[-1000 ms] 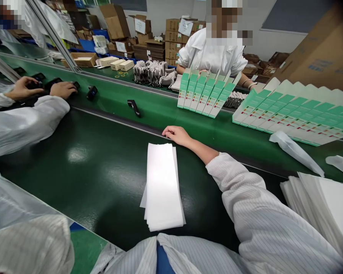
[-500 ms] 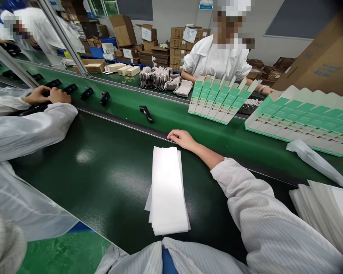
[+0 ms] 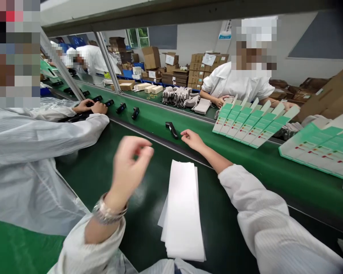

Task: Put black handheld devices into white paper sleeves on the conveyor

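Note:
A black angled handheld device point(image 3: 172, 130) lies on the green conveyor belt. Just to its right is my right hand point(image 3: 192, 139), fingers loosely curled and apart, not touching it. My left hand point(image 3: 130, 161), a bracelet at its wrist, is raised over the dark green table. Its fingers are bent, with a small gap between thumb and forefinger and nothing visible in them. Between my forearms, a stack of white flat sleeves point(image 3: 184, 209) rests on the table, its lower layers slightly fanned out.
More black devices point(image 3: 135, 113) sit along the belt to the left, by a co-worker's hands point(image 3: 99, 108). Standing green-white boxes point(image 3: 250, 123) line the belt's right side. Across from me, another person works beside grey pouches point(image 3: 175, 97). A metal post point(image 3: 108, 62) rises at the left.
My left hand has come into view from below and risen over the table. My right hand has moved closer to the black device on the belt. The view has shifted left.

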{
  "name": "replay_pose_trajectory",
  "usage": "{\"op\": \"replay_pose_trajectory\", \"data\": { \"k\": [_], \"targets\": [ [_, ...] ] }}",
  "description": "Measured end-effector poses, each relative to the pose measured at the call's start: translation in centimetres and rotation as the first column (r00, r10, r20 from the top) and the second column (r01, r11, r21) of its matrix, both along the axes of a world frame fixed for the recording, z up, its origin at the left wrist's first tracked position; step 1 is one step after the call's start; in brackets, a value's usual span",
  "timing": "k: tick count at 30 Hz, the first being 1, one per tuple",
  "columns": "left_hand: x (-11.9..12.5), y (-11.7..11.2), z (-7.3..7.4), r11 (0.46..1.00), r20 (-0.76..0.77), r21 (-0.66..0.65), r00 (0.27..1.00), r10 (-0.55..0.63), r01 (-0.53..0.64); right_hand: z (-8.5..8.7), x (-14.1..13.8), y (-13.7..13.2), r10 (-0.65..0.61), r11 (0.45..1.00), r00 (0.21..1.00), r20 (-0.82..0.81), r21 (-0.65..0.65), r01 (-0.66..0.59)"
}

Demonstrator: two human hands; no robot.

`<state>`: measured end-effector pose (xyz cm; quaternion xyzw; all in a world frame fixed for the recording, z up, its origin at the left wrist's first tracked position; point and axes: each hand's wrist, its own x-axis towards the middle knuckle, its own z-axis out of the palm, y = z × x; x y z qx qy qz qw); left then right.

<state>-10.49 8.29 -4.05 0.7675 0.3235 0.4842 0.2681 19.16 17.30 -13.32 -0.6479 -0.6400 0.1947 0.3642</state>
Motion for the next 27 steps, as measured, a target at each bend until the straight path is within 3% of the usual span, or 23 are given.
{"op": "replay_pose_trajectory", "data": {
  "k": [2,4,6,10,13,15,19,23,27],
  "targets": [
    [1.8,1.2,-1.9,0.996,-0.283,-0.087,0.959,0.001,-0.027,0.6,-1.1,2.9,-0.103,0.992,0.989,0.106,-0.062,0.110],
    [3.9,2.1,-3.7,0.983,-0.501,-0.171,0.865,-0.028,-0.067,0.8,-2.3,5.3,-0.167,0.974,0.976,0.141,-0.130,0.186],
    [5.6,2.7,-5.2,0.972,-0.553,-0.228,0.829,-0.086,-0.051,0.7,-3.2,6.8,-0.191,0.964,0.975,0.114,-0.163,0.208],
    [7.2,3.1,-6.5,0.973,-0.484,-0.220,0.859,-0.165,0.063,0.2,-3.4,7.3,-0.201,0.968,0.979,-0.039,-0.163,0.192],
    [7.1,2.8,-6.5,0.993,-0.444,-0.090,0.890,-0.109,0.076,0.7,-2.5,5.0,-0.197,0.973,0.961,-0.194,-0.161,0.167],
    [6.7,2.4,-6.3,0.995,-0.434,-0.028,0.896,-0.095,0.092,1.5,-1.8,2.1,-0.123,0.992,0.917,-0.380,-0.086,0.098],
    [6.3,1.9,-5.7,0.994,-0.415,0.021,0.905,-0.090,0.109,3.9,-0.9,-4.9,0.133,0.988,0.704,-0.697,0.149,-0.039],
    [6.5,1.4,-5.3,0.988,-0.354,0.085,0.931,-0.092,0.129,5.3,-1.4,-9.0,0.158,0.976,0.690,-0.707,0.217,-0.001],
    [6.7,0.6,-4.9,0.985,-0.188,0.015,0.968,-0.166,0.172,5.2,-2.9,-9.5,0.183,0.968,0.737,-0.651,0.249,-0.020]
  ]
}}
